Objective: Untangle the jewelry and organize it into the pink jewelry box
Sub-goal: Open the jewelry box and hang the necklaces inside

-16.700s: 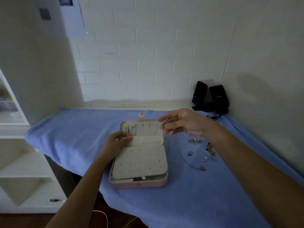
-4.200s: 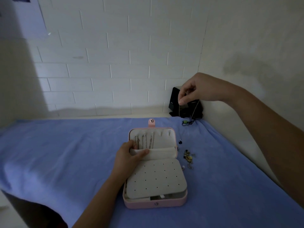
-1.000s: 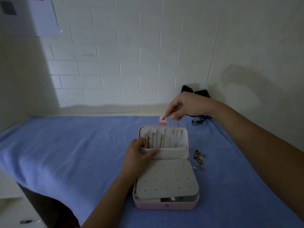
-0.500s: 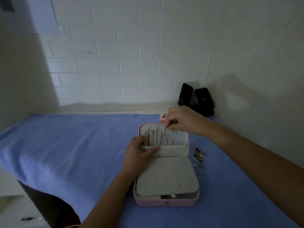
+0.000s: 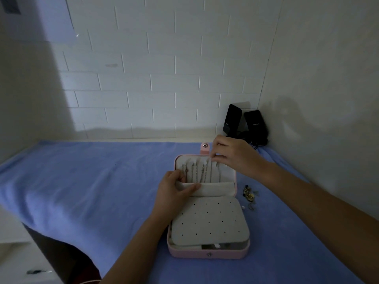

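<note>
Pink jewelry box open: your left hand grips its pocket flap, right hand pinches probably a thin chain in the lid. Loose jewelry alongside.

Pink jewelry box, grey dotted panel, blue cloth.

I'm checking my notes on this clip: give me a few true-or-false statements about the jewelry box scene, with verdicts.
1. The pink jewelry box lies open on the blue cloth. True.
2. The right hand rests flat on the cloth. False: it pinches a thin chain near the top of the lid.
3. The left hand holds the edge of the lid's pocket. True.
4. The loose jewelry lies left of the box. False: it lies to its right.
5. Several hanging chains show in the lid. True.
</note>
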Demonstrator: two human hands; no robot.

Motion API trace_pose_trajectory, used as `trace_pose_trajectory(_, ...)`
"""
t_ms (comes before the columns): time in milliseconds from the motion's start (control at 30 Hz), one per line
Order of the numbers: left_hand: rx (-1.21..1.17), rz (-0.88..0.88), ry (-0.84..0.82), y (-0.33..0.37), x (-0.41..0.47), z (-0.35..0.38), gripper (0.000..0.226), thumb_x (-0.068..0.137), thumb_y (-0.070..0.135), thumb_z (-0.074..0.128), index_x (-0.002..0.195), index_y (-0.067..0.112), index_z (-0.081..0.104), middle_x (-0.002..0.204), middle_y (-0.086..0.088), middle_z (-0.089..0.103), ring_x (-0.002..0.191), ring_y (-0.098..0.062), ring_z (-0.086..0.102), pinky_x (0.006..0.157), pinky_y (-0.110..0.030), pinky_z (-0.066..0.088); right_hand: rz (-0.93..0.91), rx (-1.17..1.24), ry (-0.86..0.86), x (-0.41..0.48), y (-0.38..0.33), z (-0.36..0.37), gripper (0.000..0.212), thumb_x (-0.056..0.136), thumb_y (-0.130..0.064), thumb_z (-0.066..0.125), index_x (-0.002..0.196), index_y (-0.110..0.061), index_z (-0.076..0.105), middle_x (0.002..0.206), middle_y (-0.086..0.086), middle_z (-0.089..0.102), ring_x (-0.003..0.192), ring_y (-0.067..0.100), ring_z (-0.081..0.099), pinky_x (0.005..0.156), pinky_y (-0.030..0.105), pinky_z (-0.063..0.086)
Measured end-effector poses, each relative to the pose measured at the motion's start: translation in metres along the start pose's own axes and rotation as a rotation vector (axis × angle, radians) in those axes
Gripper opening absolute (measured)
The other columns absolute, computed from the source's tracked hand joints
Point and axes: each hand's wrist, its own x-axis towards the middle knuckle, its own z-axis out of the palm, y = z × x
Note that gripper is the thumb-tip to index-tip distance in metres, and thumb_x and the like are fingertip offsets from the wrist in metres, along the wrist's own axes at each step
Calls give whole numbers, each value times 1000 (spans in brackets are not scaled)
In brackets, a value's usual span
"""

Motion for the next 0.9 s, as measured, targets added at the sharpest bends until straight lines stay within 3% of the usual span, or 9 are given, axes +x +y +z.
trace_pose_trajectory(267,2,15,3,-2,1,1,34,74,34,75,73,14,47,82,2,51,69,-7,44,57,-13,34,62,88,91,-5,2,-2,13,82,-21,69,79,-9,67,92,2,50,66,6,46,60,32,48)
trace_pose_trajectory(367,1,16,7,-2,0,1,34,74,33,75,73,15,47,82,2,50,69,-6,44,56,-12,34,52,114,124,-9,4,3,24,86,-27,63,77,-5,68,84,7,52,67,5,47,63,29,48)
trace_pose_trajectory(467,1,3,8,-2,1,1,35,74,33,75,73,14,46,81,1,50,68,-6,43,56,-13,34,54,173,138,-16,3,8,43,93,-33,51,80,4,69,80,15,58,72,18,62,76,29,54)
trace_pose_trajectory(533,3,1,19,-2,1,1,36,74,33,76,71,14,46,79,2,50,67,-6,43,56,-12,34,29,116,103,-20,2,15,34,91,-22,50,83,3,71,79,16,64,74,18,64,78,19,51)
trace_pose_trajectory(600,-2,-1,31,-3,1,0,36,74,32,76,69,16,44,77,4,48,65,-6,42,57,-10,34,-28,28,88,-24,1,20,27,85,-10,49,88,0,73,82,14,70,76,17,65,72,22,51)
trace_pose_trajectory(767,-5,7,42,-3,0,0,37,74,32,76,69,16,43,76,4,47,65,-7,42,56,-9,34,181,162,172,-29,-7,20,31,89,-20,47,94,-5,74,89,7,74,94,11,57,82,13,40)
trace_pose_trajectory(900,-9,15,48,-3,0,0,36,74,31,76,70,14,44,76,5,47,65,-7,41,56,-10,34,203,207,230,-25,-9,10,19,88,-13,56,96,-5,72,91,4,73,88,9,60,76,13,46)
